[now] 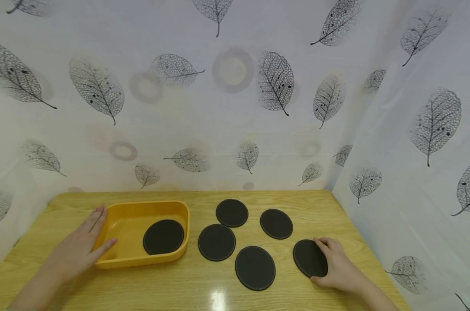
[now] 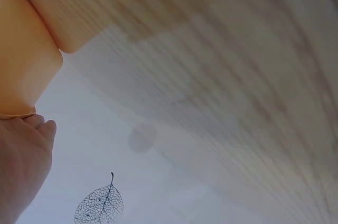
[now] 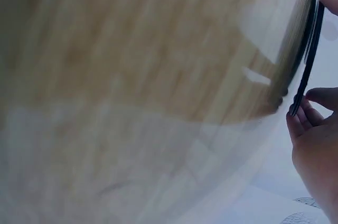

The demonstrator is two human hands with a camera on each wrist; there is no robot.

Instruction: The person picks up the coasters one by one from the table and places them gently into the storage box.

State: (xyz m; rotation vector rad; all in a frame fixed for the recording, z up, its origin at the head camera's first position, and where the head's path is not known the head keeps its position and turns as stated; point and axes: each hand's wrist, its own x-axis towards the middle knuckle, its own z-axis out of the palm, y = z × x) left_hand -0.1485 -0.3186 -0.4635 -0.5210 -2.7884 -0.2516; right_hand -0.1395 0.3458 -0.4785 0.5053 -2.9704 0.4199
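Note:
My left hand [image 1: 77, 246] rests at the left end of a yellow plastic bin [image 1: 141, 261], fingers straight along the rim and thumb reaching over the inside. One black round coaster [image 1: 163, 237] lies in the bin, toward its right end. At the right, my right hand [image 1: 337, 265] holds another black coaster [image 1: 309, 258] by its edge, thumb at the near side and fingers at the far side. The right wrist view catches this coaster [image 3: 313, 44] edge-on, between thumb and fingers. In the left wrist view, fingertips of the left hand [image 2: 24, 155] meet the bin's rim.
Several more black coasters lie flat between bin and right hand: a back one [image 1: 232, 212], one to its right [image 1: 276, 223], one near the bin [image 1: 217, 242] and a front one [image 1: 255, 268]. The wooden table [image 1: 172, 289] meets a leaf-patterned curtain [image 1: 219, 129] behind and at right.

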